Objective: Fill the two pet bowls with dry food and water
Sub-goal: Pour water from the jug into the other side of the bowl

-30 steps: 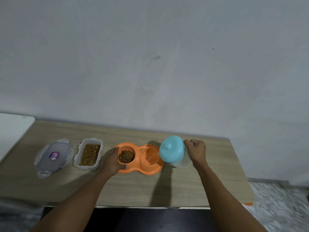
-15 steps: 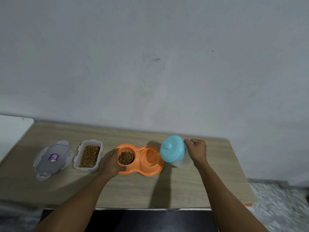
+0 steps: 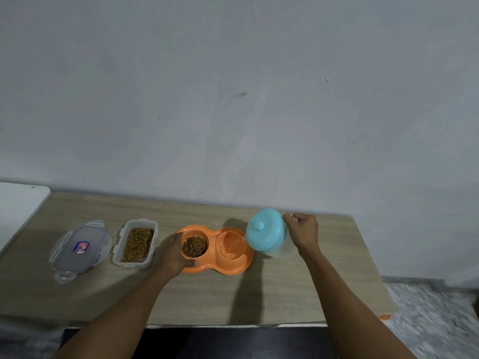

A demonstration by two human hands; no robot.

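An orange double pet bowl point(image 3: 234, 269) sits mid-table. Its left well holds brown dry food point(image 3: 194, 246). Its right well point(image 3: 231, 246) has water in it, and a thin stream runs into it from a clear jug with a teal lid point(image 3: 265, 232), tilted to the left. My right hand point(image 3: 302, 233) is closed on the jug's handle behind the lid. My left hand point(image 3: 173, 255) grips the bowl's left rim, thumb at the front edge.
A clear tub of dry food point(image 3: 135, 244) stands left of the bowl, its loose lid point(image 3: 79, 250) further left. The wooden table point(image 3: 259, 296) ends at the wall behind; a white surface point(image 3: 18, 208) adjoins at far left. Tiled floor lies right.
Water keeps running into the right well. The jug has lifted and tilted slightly more. My left hand stays on the bowl's rim.
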